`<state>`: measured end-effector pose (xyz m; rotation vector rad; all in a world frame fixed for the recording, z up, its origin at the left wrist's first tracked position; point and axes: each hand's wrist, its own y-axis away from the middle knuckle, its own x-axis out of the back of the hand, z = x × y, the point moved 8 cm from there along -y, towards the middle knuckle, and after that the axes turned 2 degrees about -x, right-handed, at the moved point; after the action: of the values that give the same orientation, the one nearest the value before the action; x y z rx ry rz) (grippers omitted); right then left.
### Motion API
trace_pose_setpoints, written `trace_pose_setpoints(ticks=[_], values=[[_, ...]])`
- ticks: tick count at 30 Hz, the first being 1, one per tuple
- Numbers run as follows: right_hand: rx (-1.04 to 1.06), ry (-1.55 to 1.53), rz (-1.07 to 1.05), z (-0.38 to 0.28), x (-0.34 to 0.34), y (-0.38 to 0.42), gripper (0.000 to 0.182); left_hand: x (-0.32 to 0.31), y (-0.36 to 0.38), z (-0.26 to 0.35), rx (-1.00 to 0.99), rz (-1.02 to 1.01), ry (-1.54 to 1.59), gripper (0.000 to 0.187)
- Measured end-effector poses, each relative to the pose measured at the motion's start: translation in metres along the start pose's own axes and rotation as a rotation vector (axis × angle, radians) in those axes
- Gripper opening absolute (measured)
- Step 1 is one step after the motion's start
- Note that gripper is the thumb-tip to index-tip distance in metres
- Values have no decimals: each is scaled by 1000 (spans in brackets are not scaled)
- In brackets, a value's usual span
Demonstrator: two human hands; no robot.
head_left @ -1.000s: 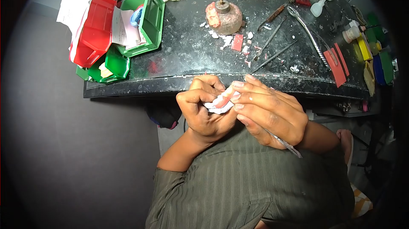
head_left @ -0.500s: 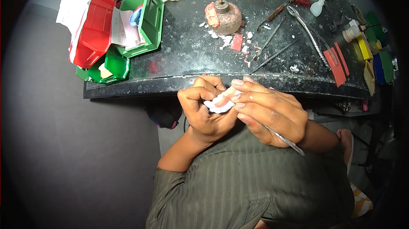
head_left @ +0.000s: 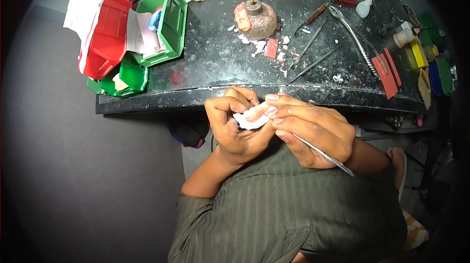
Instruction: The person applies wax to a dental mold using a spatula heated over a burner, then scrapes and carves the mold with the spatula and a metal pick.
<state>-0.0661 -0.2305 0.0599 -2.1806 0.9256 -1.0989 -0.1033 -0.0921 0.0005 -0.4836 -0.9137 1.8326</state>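
Note:
My left hand (head_left: 240, 128) is closed around a white plaster dental cast (head_left: 252, 122) with pink wax on it, just in front of the bench edge. Close against its right side is my right hand (head_left: 316, 128), whose fingertips reach to the cast. Between the right thumb and fingers runs a slim metal carving tool (head_left: 327, 156), its handle pointing down toward my shirt. The working tip is hidden behind the fingers.
On the dark bench (head_left: 210, 62) stands a glass spirit lamp (head_left: 257, 21) among white and pink scraps. Metal hand tools (head_left: 313, 65) and pink wax sheets (head_left: 387, 77) lie to the right. Green bins (head_left: 174, 23) and a red bin (head_left: 105, 35) stand at left.
The tool has turned slightly in my right hand, and more of its handle shows below the fingers. The right fingers have shifted a little; the cast stays in my left hand.

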Motion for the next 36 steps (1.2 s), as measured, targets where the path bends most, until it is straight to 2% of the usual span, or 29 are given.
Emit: trace_pose_setpoints(ticks=[10,12,16,21,36], values=[[-53,-13,48,4,6,3,17,-1,-5,6,-30,9,-44,58],[-58,-3,113,9,16,2,18,-3,-9,0,142,-27,80,58],[-194,-53,110,20,18,-2,15,-3,-8,-7,215,-58,175,59],[-294,-328,33,23,5,0,9,-5,-10,-4,135,-87,168,55],[-294,-354,-8,23,3,3,10,-6,-9,-5,167,-96,204,53]])
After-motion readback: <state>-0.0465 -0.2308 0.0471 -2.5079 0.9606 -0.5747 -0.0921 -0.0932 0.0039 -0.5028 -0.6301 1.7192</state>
